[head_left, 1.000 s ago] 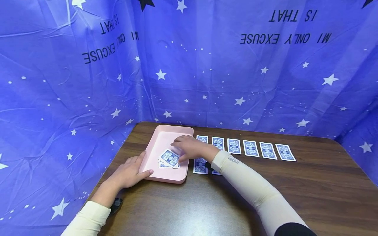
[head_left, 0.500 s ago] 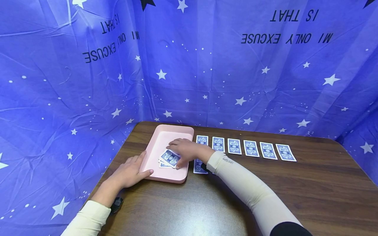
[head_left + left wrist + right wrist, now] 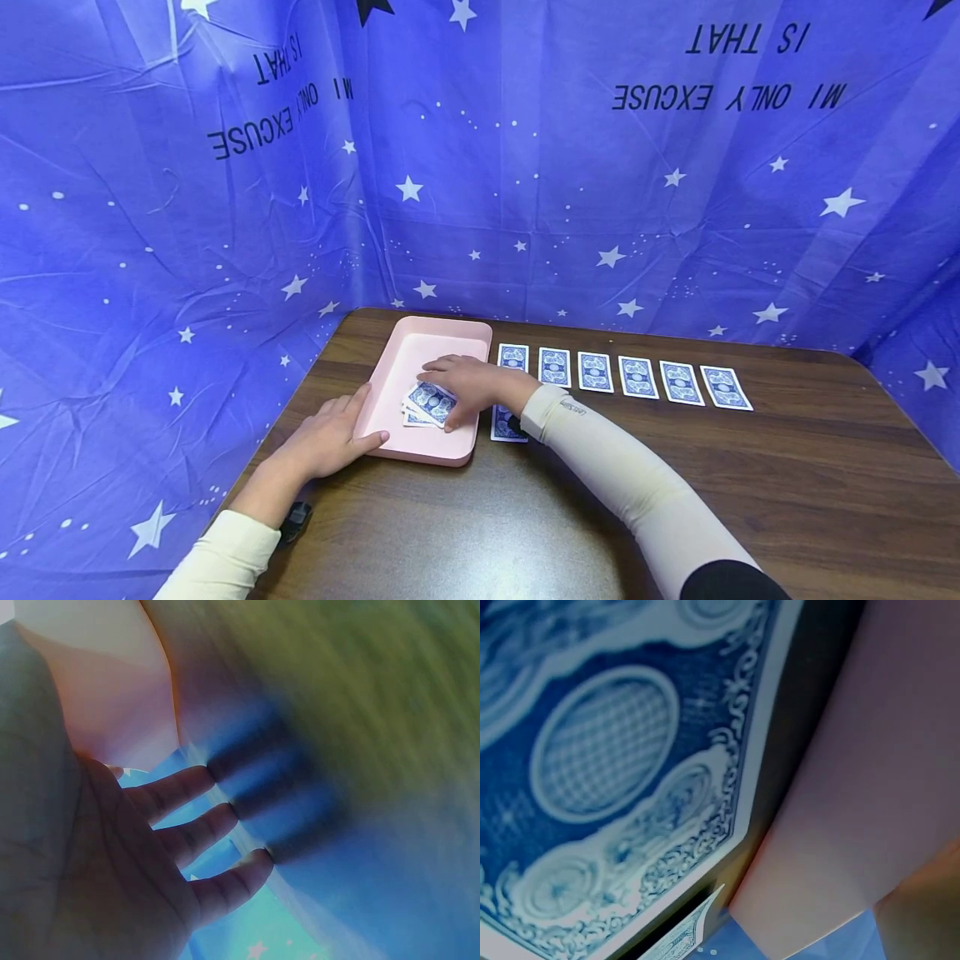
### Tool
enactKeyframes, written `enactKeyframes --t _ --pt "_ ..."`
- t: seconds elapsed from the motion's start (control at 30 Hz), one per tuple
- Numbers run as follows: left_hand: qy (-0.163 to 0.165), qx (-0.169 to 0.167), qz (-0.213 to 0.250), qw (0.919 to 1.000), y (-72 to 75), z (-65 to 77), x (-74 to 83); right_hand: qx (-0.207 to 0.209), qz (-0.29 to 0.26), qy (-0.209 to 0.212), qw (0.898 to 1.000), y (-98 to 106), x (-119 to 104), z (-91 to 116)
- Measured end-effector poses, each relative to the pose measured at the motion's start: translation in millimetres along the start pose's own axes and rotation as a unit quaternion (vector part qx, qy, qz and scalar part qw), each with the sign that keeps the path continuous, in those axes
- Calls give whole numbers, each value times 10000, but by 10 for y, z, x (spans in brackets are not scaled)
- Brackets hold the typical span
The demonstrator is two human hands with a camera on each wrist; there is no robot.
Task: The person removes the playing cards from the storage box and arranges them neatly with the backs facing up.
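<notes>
A shallow pink tray lies on the left of the table, with several blue-backed playing cards loosely stacked in it. My left hand rests against the tray's left wall, thumb over the near corner. In the left wrist view its fingers extend loosely, with tips at the table. My right hand reaches over the right wall and spans the top card, thumb at its near corner and fingertips at its far edge. The fingers' undersides are hidden.
A row of blue-backed cards runs right from the tray along the back of the wooden table. Nearer, another card lies partly under the right wrist. A starry blue curtain stands behind the table's far edge.
My right hand has moved slightly left and lower over the card stack, bringing its thumb onto the top card's near corner. The left hand and the tray stay in place.
</notes>
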State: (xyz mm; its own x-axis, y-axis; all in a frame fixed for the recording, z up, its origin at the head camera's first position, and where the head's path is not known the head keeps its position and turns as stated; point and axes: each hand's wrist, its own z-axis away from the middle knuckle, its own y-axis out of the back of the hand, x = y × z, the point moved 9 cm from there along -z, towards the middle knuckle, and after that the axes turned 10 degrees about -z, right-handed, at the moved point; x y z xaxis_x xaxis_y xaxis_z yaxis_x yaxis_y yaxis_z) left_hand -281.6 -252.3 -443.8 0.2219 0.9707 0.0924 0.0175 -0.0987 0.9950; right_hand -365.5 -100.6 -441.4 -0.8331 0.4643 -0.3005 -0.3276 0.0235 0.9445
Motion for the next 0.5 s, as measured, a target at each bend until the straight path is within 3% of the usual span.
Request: enactKeyframes --t 0.5 --pt "-7 29 -11 10000 -9 -5 -2 -275 95 -39 9996 -61 12 -26"
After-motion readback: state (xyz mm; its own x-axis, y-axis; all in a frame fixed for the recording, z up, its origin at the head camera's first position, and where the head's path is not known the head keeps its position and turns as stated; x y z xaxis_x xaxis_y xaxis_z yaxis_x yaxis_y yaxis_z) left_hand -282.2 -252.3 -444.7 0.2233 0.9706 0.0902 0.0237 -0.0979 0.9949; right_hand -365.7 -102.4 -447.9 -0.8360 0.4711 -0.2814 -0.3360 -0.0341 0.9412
